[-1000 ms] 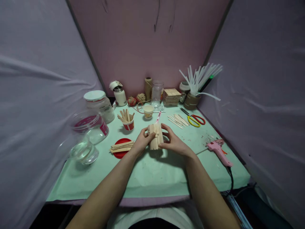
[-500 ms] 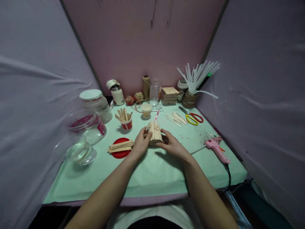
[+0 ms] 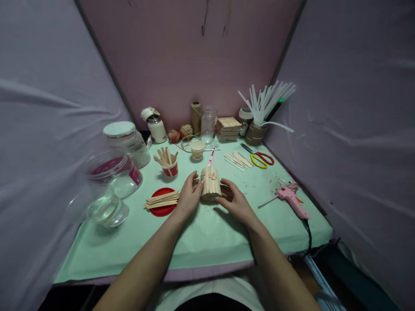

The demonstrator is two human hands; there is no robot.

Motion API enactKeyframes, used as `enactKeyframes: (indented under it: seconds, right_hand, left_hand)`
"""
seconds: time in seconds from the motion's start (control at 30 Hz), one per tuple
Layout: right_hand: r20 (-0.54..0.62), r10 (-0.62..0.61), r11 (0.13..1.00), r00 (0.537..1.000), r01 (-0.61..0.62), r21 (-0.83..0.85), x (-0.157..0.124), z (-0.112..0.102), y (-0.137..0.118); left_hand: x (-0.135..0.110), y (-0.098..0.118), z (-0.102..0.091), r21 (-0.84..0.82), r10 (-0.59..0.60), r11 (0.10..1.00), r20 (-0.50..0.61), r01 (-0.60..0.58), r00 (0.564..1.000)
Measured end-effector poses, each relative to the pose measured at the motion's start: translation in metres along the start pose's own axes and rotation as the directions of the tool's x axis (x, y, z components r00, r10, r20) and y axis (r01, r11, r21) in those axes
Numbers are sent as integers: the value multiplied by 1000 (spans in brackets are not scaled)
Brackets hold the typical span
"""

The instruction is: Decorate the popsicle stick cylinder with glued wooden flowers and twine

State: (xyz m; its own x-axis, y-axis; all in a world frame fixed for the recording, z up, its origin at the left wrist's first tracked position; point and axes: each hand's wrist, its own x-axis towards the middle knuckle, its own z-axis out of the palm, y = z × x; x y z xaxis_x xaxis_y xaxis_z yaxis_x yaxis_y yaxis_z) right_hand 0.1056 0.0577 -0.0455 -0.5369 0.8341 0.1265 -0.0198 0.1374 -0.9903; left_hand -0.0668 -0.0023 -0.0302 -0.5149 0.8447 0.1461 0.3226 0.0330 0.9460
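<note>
A small cylinder clad in wooden craft sticks stands on the green table cover, with a little stick flower on its front. My left hand curls round its left side. My right hand grips its right side low down. Both hands touch it.
A red lid with loose sticks lies left of my hands, a red cup of sticks behind it. Glass jars crowd the left edge. A pink glue gun lies at the right, scissors and more sticks behind. Twine, jars and glue rods line the back.
The stick-clad cylinder has come down from a slight lift and now rests on the table. My hands shifted lower around it, and the view drifted a little.
</note>
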Motion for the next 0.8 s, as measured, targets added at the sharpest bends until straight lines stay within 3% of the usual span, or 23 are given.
enactKeyframes:
  seconds: [0.3, 0.53, 0.63, 0.8]
  right_hand:
    - [-57, -105, 984, 993, 96, -152, 0, 1, 2]
    - [-52, -161, 957, 986, 143, -254, 1, 2, 2]
    - [-43, -168, 944, 985, 149, -294, 1, 2, 2]
    - [-32, -169, 930, 985, 149, -336, 0, 3, 0]
  left_hand:
    - [0, -1, -2, -18, 59, 998, -60, -60, 996]
    - [-1, 18, -13, 5, 172, 984, -220, -175, 960]
    - [2, 17, -15, 1, 154, 988, -218, -157, 964]
    - [3, 5, -9, -14, 29, 999, -155, -32, 987]
